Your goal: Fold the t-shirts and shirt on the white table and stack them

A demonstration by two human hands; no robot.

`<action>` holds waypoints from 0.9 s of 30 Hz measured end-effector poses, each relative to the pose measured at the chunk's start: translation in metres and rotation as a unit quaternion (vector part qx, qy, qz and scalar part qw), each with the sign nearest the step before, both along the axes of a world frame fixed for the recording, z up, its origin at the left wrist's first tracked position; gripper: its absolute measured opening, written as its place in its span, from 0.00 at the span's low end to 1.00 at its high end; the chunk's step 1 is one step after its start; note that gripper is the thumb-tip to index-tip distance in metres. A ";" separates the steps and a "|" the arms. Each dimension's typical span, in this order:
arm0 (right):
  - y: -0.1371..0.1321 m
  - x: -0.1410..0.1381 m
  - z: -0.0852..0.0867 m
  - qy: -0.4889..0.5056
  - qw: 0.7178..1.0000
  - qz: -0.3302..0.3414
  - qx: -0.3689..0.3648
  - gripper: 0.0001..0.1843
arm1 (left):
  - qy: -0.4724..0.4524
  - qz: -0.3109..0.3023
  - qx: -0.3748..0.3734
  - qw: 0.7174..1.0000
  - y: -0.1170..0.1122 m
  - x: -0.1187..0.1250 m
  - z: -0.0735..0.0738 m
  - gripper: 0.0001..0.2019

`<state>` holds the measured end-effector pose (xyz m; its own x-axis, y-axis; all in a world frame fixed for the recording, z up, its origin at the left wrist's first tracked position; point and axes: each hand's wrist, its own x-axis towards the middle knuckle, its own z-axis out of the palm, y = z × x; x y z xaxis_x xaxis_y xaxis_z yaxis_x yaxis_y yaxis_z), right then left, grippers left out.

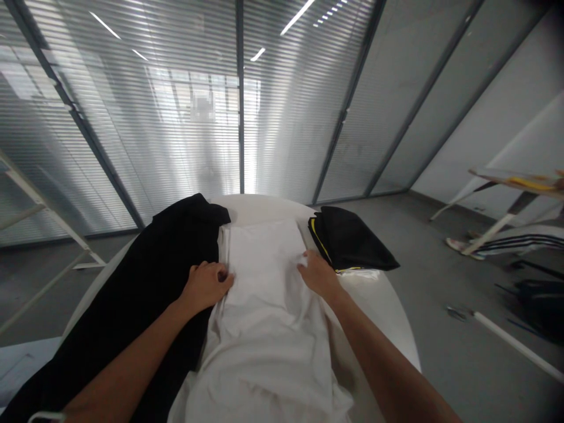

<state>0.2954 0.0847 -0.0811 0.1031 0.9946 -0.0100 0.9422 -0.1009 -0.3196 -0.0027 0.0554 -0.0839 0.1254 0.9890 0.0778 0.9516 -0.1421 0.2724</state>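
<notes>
A white piece of clothing or cloth (264, 305) lies lengthwise on a round white table (399, 311). Its far part is flat and folded to a straight end, while the near part is loose and wrinkled. My left hand (206, 285) pinches its left edge between thumb and curled fingers. On the opposite edge, my right hand (319, 275) grips the fabric with closed fingers. Left of the white cloth a large black cloth (163, 264) spreads under my left forearm. Beyond my right hand sits a folded black cloth with yellow edging (352, 238), with some white material under it.
Behind the table stands a glass partition with blinds (282, 117). At the right are a desk (520, 185), a person's leg in striped trousers (524, 242), and a white pole (515, 343). A white metal frame (48, 211) stands at the left.
</notes>
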 end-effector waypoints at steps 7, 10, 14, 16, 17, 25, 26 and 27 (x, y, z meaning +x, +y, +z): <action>0.001 0.005 0.005 -0.004 0.998 0.052 -0.033 0.17 | -0.025 -0.053 -0.035 0.998 0.002 -0.007 0.001 0.16; -0.001 0.006 0.008 -0.014 0.997 0.071 -0.036 0.17 | -0.022 -0.089 -0.042 0.995 0.001 -0.009 0.003 0.15; -0.004 0.004 0.014 -0.020 0.995 0.086 -0.039 0.13 | -0.004 -0.112 -0.033 0.993 -0.003 -0.009 0.006 0.14; -0.005 0.002 0.016 -0.019 0.997 0.068 -0.042 0.14 | 0.012 -0.108 -0.019 0.994 -0.005 -0.007 0.006 0.15; -0.005 0.001 0.016 -0.017 0.998 0.052 -0.038 0.15 | 0.019 -0.102 -0.011 0.995 -0.006 -0.005 0.005 0.17; 0.003 -0.005 0.000 -0.029 0.998 -0.013 0.050 0.22 | -0.003 0.024 -0.022 0.999 0.003 0.005 0.005 0.22; 0.004 -0.007 -0.003 -0.041 0.997 -0.015 0.063 0.23 | -0.012 0.047 -0.037 0.998 0.008 0.006 0.006 0.21; 0.004 -0.009 -0.005 -0.054 0.995 -0.017 0.077 0.24 | -0.019 0.070 -0.052 0.996 0.014 0.007 0.007 0.22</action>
